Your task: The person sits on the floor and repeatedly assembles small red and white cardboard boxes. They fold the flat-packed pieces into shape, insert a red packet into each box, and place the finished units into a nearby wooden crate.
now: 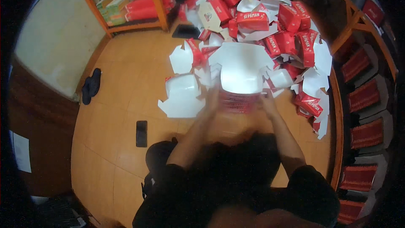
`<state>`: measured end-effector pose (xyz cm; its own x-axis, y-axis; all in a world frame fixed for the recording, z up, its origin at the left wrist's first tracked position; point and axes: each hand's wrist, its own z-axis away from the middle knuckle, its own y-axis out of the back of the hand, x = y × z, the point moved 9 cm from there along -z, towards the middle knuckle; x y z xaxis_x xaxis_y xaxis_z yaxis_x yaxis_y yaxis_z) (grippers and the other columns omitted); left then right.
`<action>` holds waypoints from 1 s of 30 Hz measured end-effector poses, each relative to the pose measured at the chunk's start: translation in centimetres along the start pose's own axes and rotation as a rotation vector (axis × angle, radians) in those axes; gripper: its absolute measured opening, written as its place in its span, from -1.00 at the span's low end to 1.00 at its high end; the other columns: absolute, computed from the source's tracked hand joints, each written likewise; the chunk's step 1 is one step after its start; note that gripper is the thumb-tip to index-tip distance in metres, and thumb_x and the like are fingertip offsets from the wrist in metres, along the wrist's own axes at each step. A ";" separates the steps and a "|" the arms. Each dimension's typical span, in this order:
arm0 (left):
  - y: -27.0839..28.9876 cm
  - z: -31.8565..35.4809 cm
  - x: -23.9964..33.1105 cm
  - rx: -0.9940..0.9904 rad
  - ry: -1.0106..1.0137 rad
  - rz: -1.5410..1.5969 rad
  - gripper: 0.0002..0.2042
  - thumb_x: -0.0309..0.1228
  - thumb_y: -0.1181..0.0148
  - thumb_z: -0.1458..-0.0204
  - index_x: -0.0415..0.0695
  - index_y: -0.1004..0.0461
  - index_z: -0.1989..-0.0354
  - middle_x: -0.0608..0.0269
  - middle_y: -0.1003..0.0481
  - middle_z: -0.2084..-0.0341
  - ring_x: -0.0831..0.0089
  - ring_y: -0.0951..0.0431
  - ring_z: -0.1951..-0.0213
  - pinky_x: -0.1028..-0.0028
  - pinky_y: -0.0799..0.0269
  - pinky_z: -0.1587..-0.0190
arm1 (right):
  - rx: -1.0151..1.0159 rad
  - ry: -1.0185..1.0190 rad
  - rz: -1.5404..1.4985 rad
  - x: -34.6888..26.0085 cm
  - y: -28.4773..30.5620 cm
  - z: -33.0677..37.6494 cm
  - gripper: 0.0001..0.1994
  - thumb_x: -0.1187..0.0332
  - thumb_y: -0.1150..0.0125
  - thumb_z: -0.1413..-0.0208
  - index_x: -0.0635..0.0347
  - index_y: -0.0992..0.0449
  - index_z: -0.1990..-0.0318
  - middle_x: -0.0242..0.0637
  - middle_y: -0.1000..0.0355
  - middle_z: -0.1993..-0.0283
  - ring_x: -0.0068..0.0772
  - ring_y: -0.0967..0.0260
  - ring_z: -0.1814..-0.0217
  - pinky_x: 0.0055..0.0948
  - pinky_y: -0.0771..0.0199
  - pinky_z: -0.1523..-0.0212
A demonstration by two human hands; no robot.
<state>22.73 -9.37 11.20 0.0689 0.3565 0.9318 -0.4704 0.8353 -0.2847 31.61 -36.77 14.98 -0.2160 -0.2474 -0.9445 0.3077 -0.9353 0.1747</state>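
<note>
A red and white cardboard food box (241,74) is held up in front of me, its white inside and open flaps facing me. My left hand (213,100) grips its left lower side and my right hand (266,101) grips its right lower side. Both hands are blurred. Beyond the box lies a large heap of folded red and white boxes (270,21) on the orange tiled floor. A finished open white box (182,88) rests on the floor just left of my left hand.
A black phone (141,133) lies on the floor to my left. Dark sandals (91,85) sit by the left wall. A wooden shelf (126,6) with packs stands at the back left, and shelves with stacked red flat boxes (365,97) line the right side.
</note>
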 end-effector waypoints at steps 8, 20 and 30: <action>-0.3 0.3 -8.7 -0.043 0.394 0.368 -0.49 0.00 0.15 -0.25 -0.23 -0.34 -0.08 -0.02 -0.46 0.20 0.17 -0.51 0.23 0.18 -0.48 0.41 | -0.065 -0.294 -0.076 2.8 -0.7 1.4 -0.25 -0.35 0.28 -0.17 0.05 -0.23 -0.27 -0.10 -0.32 -0.15 -0.15 -0.34 0.00 -0.09 -0.35 0.11; -6.5 -8.0 -8.2 -0.183 0.287 0.349 -0.53 -0.03 0.09 -0.21 -0.16 -0.35 -0.10 0.07 -0.44 0.18 0.20 -0.47 0.28 0.22 -0.46 0.33 | 0.169 -0.011 -0.281 3.9 3.5 -6.8 -0.29 -0.29 0.21 -0.23 0.04 -0.20 -0.32 -0.14 -0.32 -0.18 -0.18 -0.38 -0.04 0.06 -0.34 0.00; -5.8 -11.8 -9.7 -0.188 0.321 0.177 -0.55 -0.06 0.06 -0.18 -0.10 -0.36 -0.10 0.14 -0.42 0.17 0.24 -0.43 0.32 0.26 -0.44 0.31 | 0.052 -0.235 -0.209 1.6 0.9 -5.3 -0.29 -0.28 0.24 -0.22 0.01 -0.09 -0.34 -0.06 -0.12 -0.38 0.02 -0.31 -0.13 0.02 -0.33 0.13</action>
<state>35.11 -12.74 1.13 0.2860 0.5891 0.7558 -0.3324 0.8007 -0.4983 36.43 -36.73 12.14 -0.4796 -0.0944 -0.8724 0.1873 -0.9823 0.0034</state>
